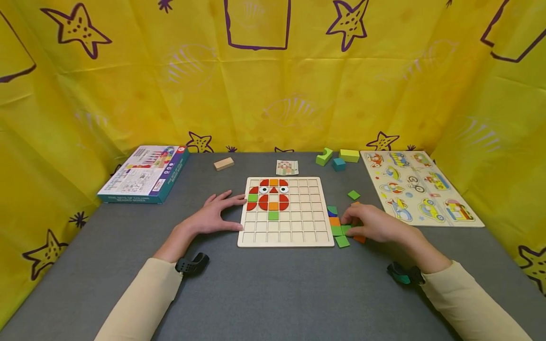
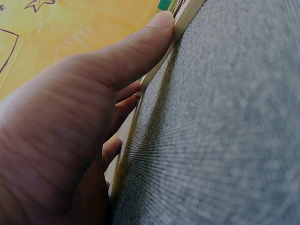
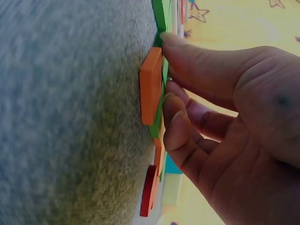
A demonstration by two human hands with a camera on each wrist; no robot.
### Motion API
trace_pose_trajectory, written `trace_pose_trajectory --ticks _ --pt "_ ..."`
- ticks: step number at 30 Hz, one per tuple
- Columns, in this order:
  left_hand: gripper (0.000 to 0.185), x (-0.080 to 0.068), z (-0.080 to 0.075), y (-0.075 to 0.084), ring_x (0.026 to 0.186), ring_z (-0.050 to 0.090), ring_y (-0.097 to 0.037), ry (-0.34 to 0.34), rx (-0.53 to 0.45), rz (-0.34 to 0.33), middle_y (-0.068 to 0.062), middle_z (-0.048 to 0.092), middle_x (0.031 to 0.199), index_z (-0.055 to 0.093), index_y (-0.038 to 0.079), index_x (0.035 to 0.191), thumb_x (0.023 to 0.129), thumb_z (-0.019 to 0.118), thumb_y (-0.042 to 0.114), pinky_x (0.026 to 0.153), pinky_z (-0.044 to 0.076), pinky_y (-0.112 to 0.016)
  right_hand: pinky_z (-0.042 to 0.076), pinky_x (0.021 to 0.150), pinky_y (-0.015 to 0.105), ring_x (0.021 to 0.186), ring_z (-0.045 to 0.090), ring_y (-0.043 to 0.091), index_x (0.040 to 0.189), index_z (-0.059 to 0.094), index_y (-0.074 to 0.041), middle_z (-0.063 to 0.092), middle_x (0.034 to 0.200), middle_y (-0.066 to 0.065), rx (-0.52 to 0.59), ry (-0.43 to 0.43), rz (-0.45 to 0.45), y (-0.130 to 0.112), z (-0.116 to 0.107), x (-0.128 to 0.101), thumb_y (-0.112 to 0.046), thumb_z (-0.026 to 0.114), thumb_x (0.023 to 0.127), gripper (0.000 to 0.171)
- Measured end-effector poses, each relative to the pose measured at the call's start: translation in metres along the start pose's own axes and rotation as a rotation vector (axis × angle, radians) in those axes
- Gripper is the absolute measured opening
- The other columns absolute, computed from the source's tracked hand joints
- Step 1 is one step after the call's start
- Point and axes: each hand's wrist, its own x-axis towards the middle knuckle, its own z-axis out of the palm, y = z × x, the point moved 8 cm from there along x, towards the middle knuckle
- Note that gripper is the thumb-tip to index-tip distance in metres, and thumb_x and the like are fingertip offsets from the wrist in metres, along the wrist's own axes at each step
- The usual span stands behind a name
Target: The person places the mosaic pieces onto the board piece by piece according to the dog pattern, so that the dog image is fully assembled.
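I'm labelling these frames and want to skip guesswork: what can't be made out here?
- Head view: tiles under the right hand are covered by its fingers; whether it pinches one is unclear.
- Head view: the small pattern card is too small to read.
- Left wrist view: the left hand fills the frame; the wooden grid board shows only as an edge.
- Right wrist view: tiles behind the orange tile are blurred.

A grey surface (image 1: 273, 284) carries a pale wooden board (image 1: 286, 237) with red, orange and green tiles (image 1: 273, 199). Loose green and orange tiles (image 1: 342, 232) lie nearby. Yellow cloth (image 1: 273, 85) shows purple stars.
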Motion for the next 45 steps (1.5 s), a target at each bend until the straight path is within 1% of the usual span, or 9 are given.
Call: trace_pose_trajectory --ticks 4,9,13,17,21,26,32,40,45 --pt "0.078 0.001 0.001 0.001 0.151 0.012 -0.04 -0.005 -0.004 -0.007 -0.004 0.037 0.161 0.051 0.016 0.15 0.085 0.079 0.048 0.116 -0.003 -0.064 0.05 0.077 0.034 0.083 0.054 0.013 0.097 0.067 -0.013 0.06 0.094 -0.006 -0.007 -0.014 0.004 0.0 0.002 -0.001 -0.01 0.079 0.089 0.015" --pt "0.078 0.002 0.002 -0.001 0.151 0.012 -0.041 -0.003 -0.003 -0.005 -0.005 0.037 0.161 0.051 0.016 0.15 0.085 0.079 0.049 0.115 -0.002 -0.064 0.05 0.072 0.03 0.079 0.055 0.013 0.096 0.064 -0.013 0.061 0.088 -0.006 0.059 -0.022 0.015 0.002 -0.001 -0.002 -0.008 0.074 0.092 0.012" --pt "0.079 0.001 0.001 -0.002 0.151 0.013 -0.041 0.006 0.004 -0.003 -0.005 0.038 0.16 0.051 0.015 0.15 0.084 0.079 0.048 0.116 -0.002 -0.064 0.051 0.071 0.029 0.078 0.056 0.014 0.097 0.066 -0.011 0.062 0.087 -0.006 0.107 -0.001 0.006 0.0 -0.007 0.001 -0.005 0.07 0.095 0.008" --pt "0.079 0.001 0.001 -0.004 0.151 0.012 -0.04 0.008 0.005 -0.004 -0.005 0.038 0.16 0.051 0.016 0.15 0.084 0.079 0.049 0.116 -0.002 -0.064 0.05 0.071 0.029 0.076 0.056 0.013 0.098 0.067 -0.01 0.062 0.085 -0.006 0.118 0.02 -0.013 -0.008 -0.008 0.007 -0.007 0.07 0.095 0.005" --pt "0.079 0.0 0.001 -0.004 0.151 0.012 -0.041 0.003 0.0 -0.004 -0.005 0.037 0.16 0.051 0.016 0.15 0.084 0.079 0.05 0.116 -0.002 -0.064 0.051 0.071 0.029 0.077 0.057 0.012 0.099 0.068 -0.01 0.064 0.087 -0.006 0.132 0.025 -0.054 -0.024 -0.002 0.02 -0.008 0.071 0.095 0.005" --pt "0.08 -0.001 0.001 -0.003 0.151 0.011 -0.041 -0.002 -0.004 -0.015 -0.005 0.036 0.161 0.05 0.017 0.151 0.084 0.079 0.05 0.116 -0.003 -0.064 0.052 0.073 0.031 0.081 0.059 0.013 0.1 0.068 -0.011 0.064 0.09 -0.006 0.15 0.003 -0.107 -0.051 0.01 0.043 -0.006 0.07 0.095 0.008" --pt "0.081 0.001 0.003 -0.003 0.151 0.01 -0.039 -0.008 -0.002 -0.029 -0.003 0.036 0.161 0.05 0.018 0.151 0.083 0.079 0.051 0.116 -0.003 -0.063 0.051 0.077 0.03 0.083 0.058 0.013 0.1 0.068 -0.012 0.063 0.091 -0.006 0.156 -0.025 -0.137 -0.077 0.028 0.072 -0.006 0.069 0.096 0.008" --pt "0.081 0.0 0.002 -0.003 0.151 0.01 -0.04 -0.003 0.003 -0.013 -0.003 0.035 0.161 0.05 0.018 0.151 0.084 0.079 0.051 0.116 -0.003 -0.063 0.051 0.08 0.029 0.083 0.058 0.013 0.1 0.069 -0.01 0.064 0.09 -0.006 0.131 0.003 -0.175 -0.1 0.043 0.104 -0.004 0.069 0.095 0.008" --pt "0.08 0.0 0.002 -0.002 0.151 0.01 -0.04 -0.003 0.001 -0.014 -0.002 0.036 0.161 0.05 0.017 0.151 0.084 0.079 0.051 0.116 -0.003 -0.063 0.051 0.08 0.029 0.083 0.058 0.013 0.1 0.07 -0.007 0.065 0.09 -0.004 0.118 0.016 -0.157 -0.107 0.047 0.118 -0.004 0.069 0.095 0.006"
